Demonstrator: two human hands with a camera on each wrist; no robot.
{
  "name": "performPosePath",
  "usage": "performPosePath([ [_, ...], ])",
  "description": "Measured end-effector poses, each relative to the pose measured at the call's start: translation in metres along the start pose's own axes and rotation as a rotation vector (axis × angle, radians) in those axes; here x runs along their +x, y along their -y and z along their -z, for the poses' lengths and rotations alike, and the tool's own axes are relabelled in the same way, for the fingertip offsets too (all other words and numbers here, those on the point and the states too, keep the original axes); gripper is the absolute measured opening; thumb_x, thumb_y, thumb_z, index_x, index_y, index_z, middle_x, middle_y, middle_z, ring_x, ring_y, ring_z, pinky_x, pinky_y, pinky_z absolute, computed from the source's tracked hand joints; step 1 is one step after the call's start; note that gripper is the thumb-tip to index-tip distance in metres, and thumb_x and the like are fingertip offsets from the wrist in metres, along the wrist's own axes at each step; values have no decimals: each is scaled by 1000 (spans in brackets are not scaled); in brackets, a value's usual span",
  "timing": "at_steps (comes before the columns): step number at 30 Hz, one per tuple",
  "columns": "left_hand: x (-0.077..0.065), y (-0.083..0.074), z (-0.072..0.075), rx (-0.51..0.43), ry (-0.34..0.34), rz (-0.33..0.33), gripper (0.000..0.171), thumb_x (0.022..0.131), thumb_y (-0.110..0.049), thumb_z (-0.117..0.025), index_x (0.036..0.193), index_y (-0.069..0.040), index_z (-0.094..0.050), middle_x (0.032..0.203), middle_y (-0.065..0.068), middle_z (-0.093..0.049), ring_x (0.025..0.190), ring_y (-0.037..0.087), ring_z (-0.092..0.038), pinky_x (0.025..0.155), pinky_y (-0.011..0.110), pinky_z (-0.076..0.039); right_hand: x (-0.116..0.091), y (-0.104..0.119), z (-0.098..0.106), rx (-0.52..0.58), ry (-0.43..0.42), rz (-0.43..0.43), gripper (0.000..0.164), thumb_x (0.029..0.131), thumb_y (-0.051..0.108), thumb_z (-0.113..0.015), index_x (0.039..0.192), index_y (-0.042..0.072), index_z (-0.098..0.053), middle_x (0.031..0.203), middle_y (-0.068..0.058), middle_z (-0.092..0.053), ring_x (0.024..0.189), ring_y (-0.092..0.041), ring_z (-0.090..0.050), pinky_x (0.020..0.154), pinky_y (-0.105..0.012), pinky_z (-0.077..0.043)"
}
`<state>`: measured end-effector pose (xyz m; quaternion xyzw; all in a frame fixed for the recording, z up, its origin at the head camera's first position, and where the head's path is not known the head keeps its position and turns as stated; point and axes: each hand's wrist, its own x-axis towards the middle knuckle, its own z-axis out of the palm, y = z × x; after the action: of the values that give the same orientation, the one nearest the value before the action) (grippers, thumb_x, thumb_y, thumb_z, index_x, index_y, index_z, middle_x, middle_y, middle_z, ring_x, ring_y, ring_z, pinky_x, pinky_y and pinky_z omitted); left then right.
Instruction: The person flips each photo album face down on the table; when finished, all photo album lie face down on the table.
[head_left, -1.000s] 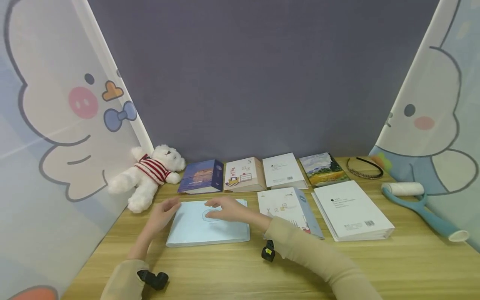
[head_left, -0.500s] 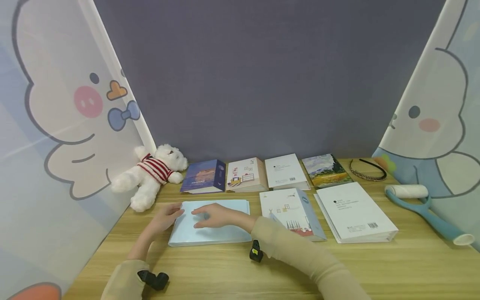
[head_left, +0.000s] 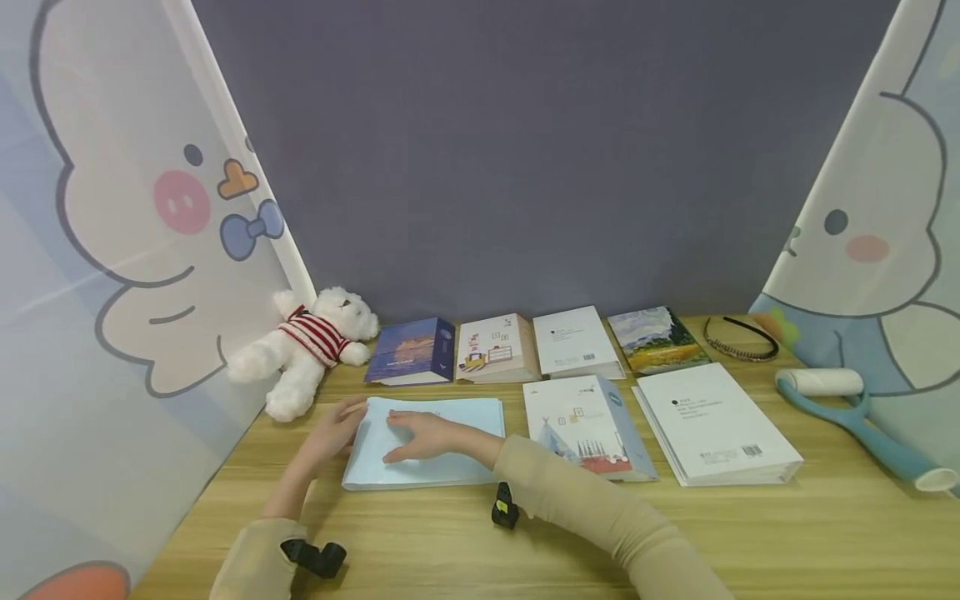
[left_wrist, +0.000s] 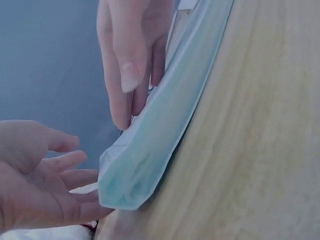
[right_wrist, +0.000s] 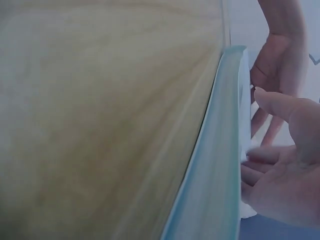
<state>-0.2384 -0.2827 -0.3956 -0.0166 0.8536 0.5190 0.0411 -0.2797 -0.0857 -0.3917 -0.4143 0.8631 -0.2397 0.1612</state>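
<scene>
A light-blue book (head_left: 457,472) with a soft, rounded front edge lies flat on the table, left of the middle. At its left edge is my left hand (head_left: 332,435), with the fingertips touching the book's side in the left wrist view. My right hand (head_left: 426,436) reaches over the cover with thumb and fingers spread apart. In the left wrist view, the right hand's fingertips (left_wrist: 129,80) point down at the cover's surface. Neither hand is curled round anything. Part of the cover is hidden under the right hand.
Behind stand a purple book (head_left: 408,350), a cream book (head_left: 495,346), a white book (head_left: 576,337) and a landscape-covered book (head_left: 660,337). Two more, an illustrated book (head_left: 573,425) and a white book (head_left: 716,421), lie right. A teddy bear (head_left: 311,342), headband (head_left: 742,342) and lint roller (head_left: 825,383) lie around.
My right hand has moved left across the cover, towards the left hand, and its fingers have spread. My left hand stays at the book's left edge. The head view has shifted slightly.
</scene>
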Motion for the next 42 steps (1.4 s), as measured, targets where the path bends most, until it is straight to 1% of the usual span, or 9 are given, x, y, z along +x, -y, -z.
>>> performPosePath([
  [6,-1,-5,1,-49,-12,-19,50,103,-26,-36,145,1,-29,140,31,-38,107,29,-59,72,32,-56,2,4,-2,-42,-32,-24,66,92,43,-55,143,4,-38,154,-8,-27,141,-21,-27,114,-30,-27],
  [15,-1,-11,-3,-49,-22,34,56,103,-32,-34,144,6,-26,142,33,-34,127,43,-43,86,35,-52,1,11,5,-43,-74,-53,56,94,43,-51,135,5,-50,148,-9,-38,136,-23,-36,110,-32,-34],
  [23,-5,-21,-2,-112,-43,20,60,102,-39,-32,147,0,-19,144,30,-31,123,44,-46,88,39,-51,-9,25,14,10,-110,-121,57,94,49,-49,134,9,-52,146,-12,-39,134,-26,-36,106,-39,-38],
  [25,-7,-23,-1,-126,-54,0,60,102,-41,-31,147,-2,-21,143,29,-33,119,42,-51,87,39,-52,-11,28,16,-26,-131,-94,57,94,49,-48,130,6,-56,138,-11,-48,130,-23,-42,103,-34,-41],
  [28,-8,-27,-1,-166,-75,-52,59,102,-42,-29,145,-2,-26,141,28,-37,108,34,-58,83,37,-55,-12,32,18,-56,-185,-36,54,95,49,-47,111,0,-63,110,-14,-64,107,-22,-56,85,-28,-48],
  [30,-9,-29,-1,-189,-89,-86,58,102,-44,-28,144,-3,-30,139,26,-39,100,25,-60,80,33,-55,-13,34,20,-62,-235,-10,55,94,50,-47,110,0,-63,101,-13,-66,98,-21,-58,74,-24,-47],
  [35,-10,-36,-5,-266,-129,-101,58,101,-46,-28,142,-5,-36,138,23,-42,86,7,-60,73,24,-55,-16,39,25,25,-291,-35,69,90,56,-51,136,5,-48,123,-10,-61,104,-17,-59,74,-21,-49],
  [39,-9,-39,-8,-339,-134,-92,57,101,-45,-29,138,-3,-39,130,13,-52,85,7,-62,74,25,-55,-21,44,30,140,-282,-17,72,87,54,-57,140,8,-40,121,-9,-60,88,-9,-61,65,-19,-49],
  [42,-10,-41,-10,-359,-124,-103,57,101,-46,-29,135,-1,-41,121,3,-57,87,9,-63,75,27,-55,-22,47,34,190,-269,12,74,87,51,-60,143,9,-35,124,-10,-58,90,-9,-61,67,-19,-50],
])
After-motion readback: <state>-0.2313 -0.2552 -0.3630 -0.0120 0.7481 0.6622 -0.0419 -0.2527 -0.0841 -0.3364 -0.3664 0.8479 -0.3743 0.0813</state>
